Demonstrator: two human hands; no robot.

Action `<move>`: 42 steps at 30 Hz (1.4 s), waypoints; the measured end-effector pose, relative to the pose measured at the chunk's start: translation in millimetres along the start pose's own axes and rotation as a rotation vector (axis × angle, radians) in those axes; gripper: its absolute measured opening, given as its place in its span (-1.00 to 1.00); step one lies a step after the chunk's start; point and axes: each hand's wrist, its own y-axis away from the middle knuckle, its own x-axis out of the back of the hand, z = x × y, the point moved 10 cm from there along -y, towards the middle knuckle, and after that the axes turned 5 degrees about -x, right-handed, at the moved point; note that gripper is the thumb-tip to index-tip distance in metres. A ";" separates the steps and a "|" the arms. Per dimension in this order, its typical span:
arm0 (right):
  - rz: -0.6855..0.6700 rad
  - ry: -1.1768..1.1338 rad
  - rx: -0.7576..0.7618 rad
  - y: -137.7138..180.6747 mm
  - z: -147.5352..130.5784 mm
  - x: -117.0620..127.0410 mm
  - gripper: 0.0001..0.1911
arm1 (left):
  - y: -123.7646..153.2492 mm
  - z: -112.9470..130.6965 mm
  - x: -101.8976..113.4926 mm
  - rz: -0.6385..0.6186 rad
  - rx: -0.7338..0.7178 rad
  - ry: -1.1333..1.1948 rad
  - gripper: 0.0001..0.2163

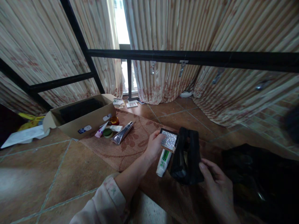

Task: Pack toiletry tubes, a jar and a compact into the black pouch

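In my left hand [154, 143] is a square compact case [169, 140] with a silver glitter top and a dark edge. Close beside it stands a black zip pouch [187, 158], its top unzipped. The fingers of my right hand [216, 182] are closed on the pouch's right edge. A white tube with green print [163, 163] lies between the compact and the pouch, on the brown mat [140, 137]. Farther left on the mat are a silver tube [122, 133], a green-lidded jar [107, 133], an amber jar [114, 120] and a pink-and-white tube [102, 129].
An open cardboard box [77, 124] with something black inside stands at the left. White paper [25, 136] and a yellow item [31, 121] lie past it. A black bag [261, 180] is at the right. A black metal frame [163, 54] crosses before the curtains [168, 28].
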 end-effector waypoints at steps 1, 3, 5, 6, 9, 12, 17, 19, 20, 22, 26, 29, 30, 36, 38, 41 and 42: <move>-0.004 -0.004 -0.003 0.1 0.3 -0.3 -0.51 | 0.1 -0.1 0.3 0.003 0.001 -0.003 -0.91; -0.010 -0.013 -0.012 0.3 1.3 -0.5 -0.51 | 0.5 -0.1 0.2 0.001 0.003 -0.009 -0.92; -0.019 -0.019 -0.025 0.6 2.8 -1.0 -0.50 | 0.7 0.0 -0.6 -0.009 0.003 -0.015 -0.93; -0.023 -0.020 -0.033 0.7 3.6 -1.2 -0.50 | 0.6 0.0 -0.8 -0.012 0.002 -0.019 -0.94; -0.021 -0.019 -0.035 0.6 3.7 -0.9 -0.49 | -0.5 -1.0 0.2 -0.011 -0.001 -0.026 -0.94; -0.005 0.001 -0.014 0.1 2.2 0.5 -0.49 | -1.8 -3.0 2.1 -0.002 0.003 -0.030 -0.93; -0.002 -0.009 0.002 0.0 1.2 0.5 -0.51 | -1.6 -3.0 2.2 -0.001 0.004 -0.031 -0.92; -0.001 -0.011 -0.001 0.0 1.8 0.2 -0.51 | -1.0 -2.1 1.5 -0.004 0.000 -0.028 -0.92; 0.001 -0.010 0.000 -0.1 2.2 0.2 -0.50 | -0.8 -2.2 1.2 -0.006 0.001 -0.028 -0.91; 0.006 -0.007 0.007 -0.5 2.6 0.6 -0.50 | -0.3 -2.7 0.8 -0.009 0.006 -0.026 -0.91; 0.003 0.002 0.005 -1.2 4.2 0.4 -0.50 | 0.5 -3.9 -0.6 -0.019 0.022 0.004 -0.84; -0.005 -0.014 -0.007 -0.8 4.2 -0.5 -0.50 | 0.8 -4.1 -5.2 -0.060 0.035 0.030 -0.74; -0.007 -0.024 -0.007 -0.4 3.6 -0.8 -0.50 | 0.8 -4.3 -7.0 -0.077 0.038 0.037 -0.71; 0.004 -0.002 0.004 -0.1 2.4 -0.3 -0.51 | -0.7 -9.2 -8.0 -0.098 0.047 0.043 -0.63; 0.002 0.005 -0.002 -1.0 4.5 -0.4 -0.51 | -0.8 -10.6 -7.1 -0.092 0.053 0.035 -0.63; 0.001 0.006 0.002 -1.6 5.4 -0.4 -0.51 | 0.0 -8.8 -8.6 -0.106 0.044 0.041 -0.63; -0.001 0.002 0.004 -1.6 5.1 -0.6 -0.51 | 0.4 -7.5 -9.4 -0.112 0.037 0.042 -0.63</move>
